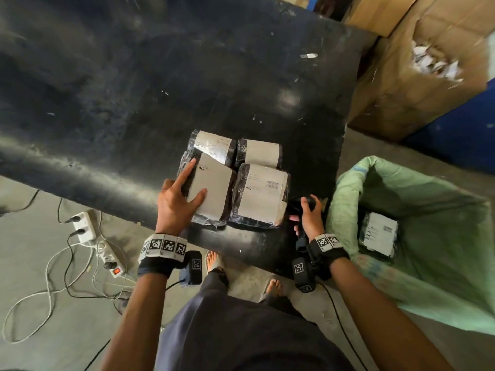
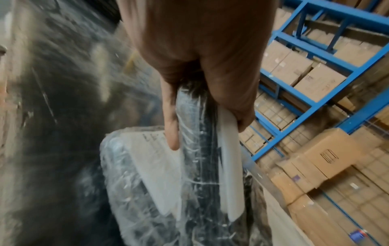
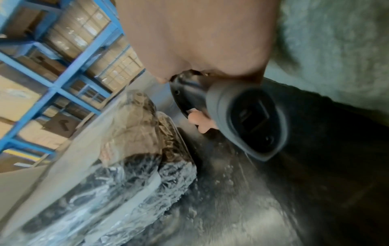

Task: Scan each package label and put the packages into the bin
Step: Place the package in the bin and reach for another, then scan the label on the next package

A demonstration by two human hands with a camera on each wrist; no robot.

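- We see a wide black table (image 1: 166, 84) filling most of the head view, its surface scuffed and dusty.
- To the right of the table on the floor stands the bin (image 1: 348, 210), lined with a pale green sack; 1 wrapped package (image 1: 379, 234) already lies inside it.
- Behind the bin sit big cardboard boxes (image 1: 396, 84), and blue shelving (image 2: 315, 66) stacked with cartons shows in the wrist views.
- 4 dark, film-wrapped packages with white labels lie on the table near its front edge, touching one another in a 2-by-2 cluster.
- The near-left package (image 1: 211, 191) sits tilted, its upper corner overlapping the far-left package (image 1: 211, 143); the near-right package (image 1: 261, 196) shows a printed barcode, and the far-right package (image 1: 258, 153) lies behind it.
- Our left hand (image 1: 178, 199) grips the near-left package, thumb on the label, fingers along its left side.
- Our right hand (image 1: 310, 218) is wrapped around a black scanner (image 3: 248, 119), a finger on its trigger, just beside the near-right package.
- A white power strip (image 1: 83, 226) and cables lie on the floor at left.
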